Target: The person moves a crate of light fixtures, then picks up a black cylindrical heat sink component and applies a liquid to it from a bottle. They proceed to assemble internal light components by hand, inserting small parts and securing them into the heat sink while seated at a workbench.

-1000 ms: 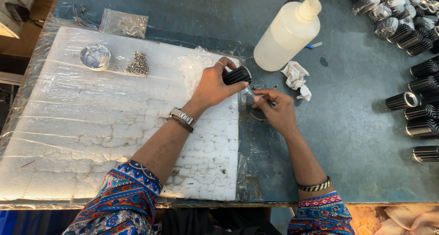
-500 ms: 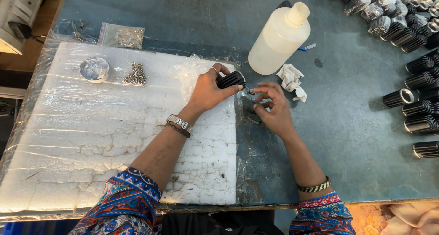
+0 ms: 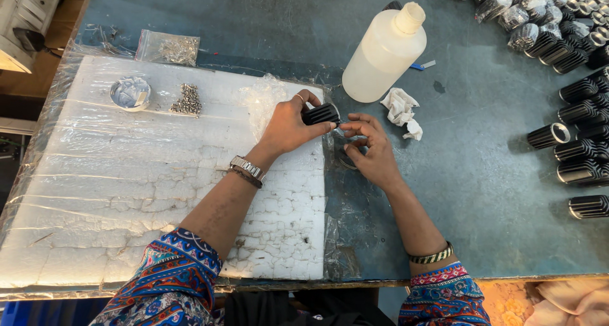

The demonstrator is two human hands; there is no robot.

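the left hand [image 3: 288, 124] grips a ribbed black tube [image 3: 320, 114] sideways at the foam sheet's [image 3: 127, 193] right edge — its open end faces the right hand [image 3: 374, 151], whose fingertips pinch something too small to tell.

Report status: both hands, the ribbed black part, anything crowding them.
Left hand grips ribbed black cylinder. Right hand fingertips at its end; what they pinch, unclear. White bottle and crumpled rag close behind.

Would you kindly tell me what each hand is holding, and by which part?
The left hand grips a black ribbed cylinder around its finned side. The right hand pinches something small at the cylinder's end; what it is cannot be told.
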